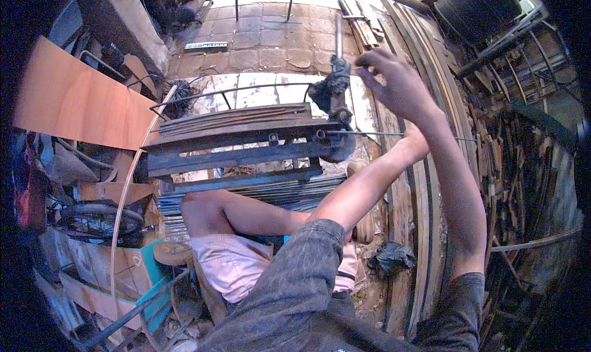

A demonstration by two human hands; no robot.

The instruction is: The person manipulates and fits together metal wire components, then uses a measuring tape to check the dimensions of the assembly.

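A thin metal rod (369,133) runs sideways from the dark metal bench (234,139) to beyond my arms. My left hand (418,141) is closed around the rod, partly covered by my right wrist, so most of its fingers are hidden. Raised above it, my right hand (388,81) has bent, parted fingers and holds nothing. Just left of the right hand stands an upright metal bar (338,38), its lower part wrapped in black plastic (337,78). A round dark disc (338,147) sits below that bar, beside the rod.
Long rods (265,192) lie in a bundle by my bent knees. Wooden planks (422,216) stretch along the right, beside crumpled black plastic (392,258). At left are an orange-brown board (80,99) and a spoked wheel (101,219). A big dark drum (477,10) stands far right.
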